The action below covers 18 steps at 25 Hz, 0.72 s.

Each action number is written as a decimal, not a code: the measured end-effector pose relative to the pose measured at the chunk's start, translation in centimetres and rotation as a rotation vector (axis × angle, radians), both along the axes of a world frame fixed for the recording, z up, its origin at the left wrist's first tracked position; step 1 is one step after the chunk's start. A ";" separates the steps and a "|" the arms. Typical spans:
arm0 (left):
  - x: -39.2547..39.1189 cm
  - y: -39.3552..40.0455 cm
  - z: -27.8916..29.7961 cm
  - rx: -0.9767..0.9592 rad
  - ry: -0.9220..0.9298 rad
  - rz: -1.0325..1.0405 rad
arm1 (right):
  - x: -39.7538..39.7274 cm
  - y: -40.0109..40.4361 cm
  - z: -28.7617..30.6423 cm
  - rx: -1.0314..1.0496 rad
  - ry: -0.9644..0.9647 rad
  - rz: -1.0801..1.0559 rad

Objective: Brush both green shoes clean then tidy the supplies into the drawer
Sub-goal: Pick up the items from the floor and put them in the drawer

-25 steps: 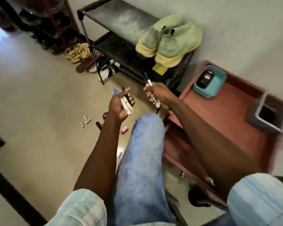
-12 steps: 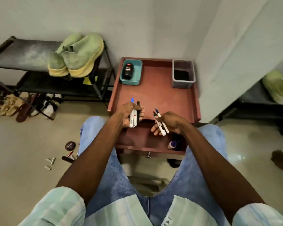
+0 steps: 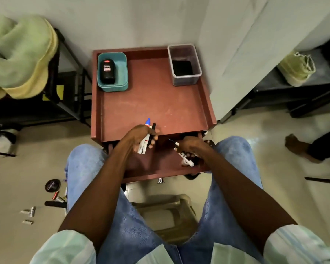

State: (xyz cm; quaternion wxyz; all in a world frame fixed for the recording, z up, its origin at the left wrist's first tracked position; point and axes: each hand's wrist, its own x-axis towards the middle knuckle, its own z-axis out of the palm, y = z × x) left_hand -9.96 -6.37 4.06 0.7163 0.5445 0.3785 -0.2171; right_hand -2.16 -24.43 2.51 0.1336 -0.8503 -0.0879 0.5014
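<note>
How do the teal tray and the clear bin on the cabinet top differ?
The teal tray is opaque and sits at the back left; the clear bin is see-through and sits at the back right. The teal tray holds a black bottle lying flat; the clear bin holds something dark and flat, unclear what. Both are open-topped and rectangular.

Short pale mint-and-white striped sleeves (image 3: 65, 246), faded light-blue denim jeans (image 3: 126, 231), bare forearms.

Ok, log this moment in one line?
left hand grips white markers | right hand lowers white markers into open red-brown drawer
</note>
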 end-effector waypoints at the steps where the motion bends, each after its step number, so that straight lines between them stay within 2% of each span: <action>1: 0.8 -0.2 0.1 0.032 -0.013 -0.028 | -0.1 0.4 -1.3 -0.007 0.018 -0.019; 9: 3.2 0.4 -0.3 0.107 -0.027 0.001 | -0.4 3.2 -9.8 -0.053 0.074 -0.096; 16: 4.6 1.1 0.0 0.078 -0.047 0.064 | 1.7 5.0 -11.7 -0.113 -0.014 0.018; 18: 4.7 1.1 0.0 0.077 -0.044 0.068 | 2.3 4.4 -12.2 -0.074 -0.052 -0.012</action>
